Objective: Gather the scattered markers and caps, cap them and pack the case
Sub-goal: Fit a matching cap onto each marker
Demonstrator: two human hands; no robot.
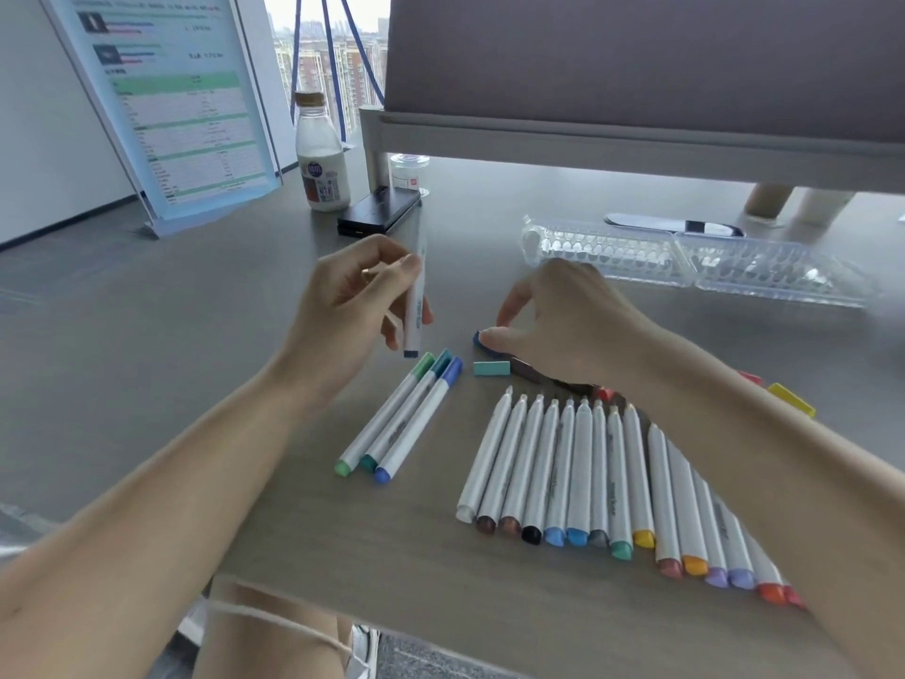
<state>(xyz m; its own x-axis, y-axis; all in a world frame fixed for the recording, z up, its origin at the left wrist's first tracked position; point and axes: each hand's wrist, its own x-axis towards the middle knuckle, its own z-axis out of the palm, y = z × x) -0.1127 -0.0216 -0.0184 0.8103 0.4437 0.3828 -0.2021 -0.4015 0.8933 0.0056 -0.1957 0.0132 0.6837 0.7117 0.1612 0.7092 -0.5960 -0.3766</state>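
The left hand (343,306) grips a white marker (415,306) above the tabletop (196,311). Its fingers (409,267) are curled round the barrel, which stands nearly upright with the dark blue end pointing down. The upper end is blurred, so whether it is capped cannot be told.

To the right of those fingers, the right hand (563,325) reaches down to the tabletop. Its fingers (507,306) and thumb pinch a dark blue cap (479,339) that lies there. Just below the pinch lies a teal cap (491,368) on its side, apart from the blue one. A brown cap (531,373) shows under the palm, and a red cap (606,394) peeks out by the wrist.

Below the left fingers, three capped markers (401,416) in green, teal and blue lie side by side, touching. Below the right fingers a row of uncapped markers (578,468) lies packed together with the tips pointing away and the coloured ends toward the person. The right forearm hides part of the row. A yellow cap (793,399) lies beyond that forearm.

Behind the right fingers, well apart from them, the clear plastic marker case (734,267) lies open and flat. Behind the left fingers stand a milk bottle (321,159), a small clear jar (409,171) and a flat black device (379,213). A tilted document stand (181,105) is farther left.
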